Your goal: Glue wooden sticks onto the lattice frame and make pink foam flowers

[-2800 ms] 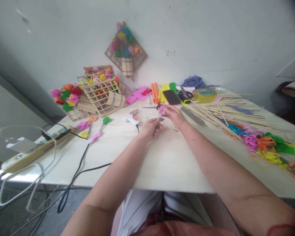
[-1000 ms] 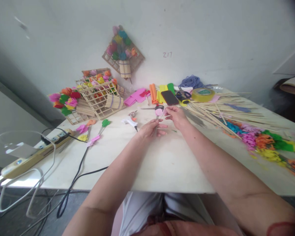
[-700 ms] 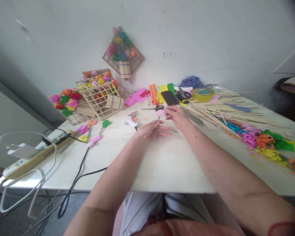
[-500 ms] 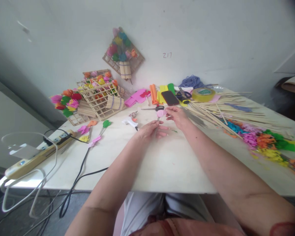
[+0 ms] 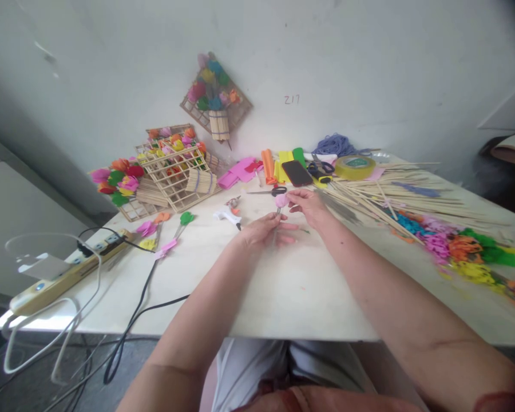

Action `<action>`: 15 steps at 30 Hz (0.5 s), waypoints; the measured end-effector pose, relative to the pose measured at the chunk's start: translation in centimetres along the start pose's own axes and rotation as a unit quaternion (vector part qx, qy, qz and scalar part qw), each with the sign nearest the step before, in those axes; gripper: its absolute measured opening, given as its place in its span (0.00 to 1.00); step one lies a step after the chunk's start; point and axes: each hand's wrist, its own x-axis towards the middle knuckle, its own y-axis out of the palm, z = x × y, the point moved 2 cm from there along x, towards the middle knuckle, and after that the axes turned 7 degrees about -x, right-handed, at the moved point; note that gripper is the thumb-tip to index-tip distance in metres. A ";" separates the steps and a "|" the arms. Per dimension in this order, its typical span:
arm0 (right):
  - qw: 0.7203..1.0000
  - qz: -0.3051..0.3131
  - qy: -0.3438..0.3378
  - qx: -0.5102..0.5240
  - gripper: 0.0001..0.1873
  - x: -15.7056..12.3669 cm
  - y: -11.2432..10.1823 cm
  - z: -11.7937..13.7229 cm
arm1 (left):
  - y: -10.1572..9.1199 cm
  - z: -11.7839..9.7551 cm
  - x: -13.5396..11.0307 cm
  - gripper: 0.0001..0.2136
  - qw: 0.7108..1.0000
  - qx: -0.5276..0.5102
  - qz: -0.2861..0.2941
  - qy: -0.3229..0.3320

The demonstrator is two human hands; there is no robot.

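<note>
A small pink paper flower [image 5: 280,200] sits on top of a thin wooden stick over the middle of the white table [image 5: 283,280]. My left hand [image 5: 264,230] pinches the stick below the bloom, its other fingers stretched forward. My right hand [image 5: 309,205] is closed on the flower's right side, fingertips pinching its petals. A white glue gun [image 5: 226,215] lies just left of my hands.
Scissors [image 5: 266,191], a black phone [image 5: 297,172], folded coloured paper and a yellow tape roll [image 5: 354,166] lie behind my hands. Bamboo sticks [image 5: 395,197] and cut paper petals [image 5: 463,252] cover the right. Finished flowers [image 5: 165,229], wooden racks [image 5: 175,166] and a power strip [image 5: 68,266] are left.
The pink flower has been turned and worked between my fingers, and my hands stay in about the same place. The view shifted slightly.
</note>
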 end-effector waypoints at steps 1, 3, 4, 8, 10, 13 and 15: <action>1.000 -0.003 -0.003 -0.003 0.12 0.0 0.0 -0.1 | -0.1 0.0 0.0 0.07 1.000 0.000 -0.004 0.002; 1.000 -0.013 -0.015 -0.018 0.12 0.1 -0.1 -0.2 | -0.1 0.0 0.1 0.07 1.000 0.000 -0.019 0.006; 0.999 -0.019 -0.023 -0.031 0.12 0.1 0.0 -0.2 | -0.1 -0.1 0.1 0.07 1.000 0.001 -0.027 0.008; 0.991 -0.040 -0.070 -0.104 0.13 -0.1 0.1 0.1 | 0.2 -0.3 -0.1 0.07 0.998 0.000 -0.056 0.013; 0.986 -0.044 -0.094 -0.133 0.13 -0.3 0.3 0.3 | 0.4 -0.3 -0.1 0.07 0.998 0.001 -0.067 0.016; 0.979 -0.041 -0.124 -0.156 0.11 -0.5 0.5 0.6 | 0.4 -0.2 -0.1 0.06 0.997 0.006 -0.076 0.020; 0.975 -0.041 -0.138 -0.168 0.10 -0.5 0.5 0.5 | 0.3 -0.2 0.1 0.06 0.997 0.009 -0.079 0.026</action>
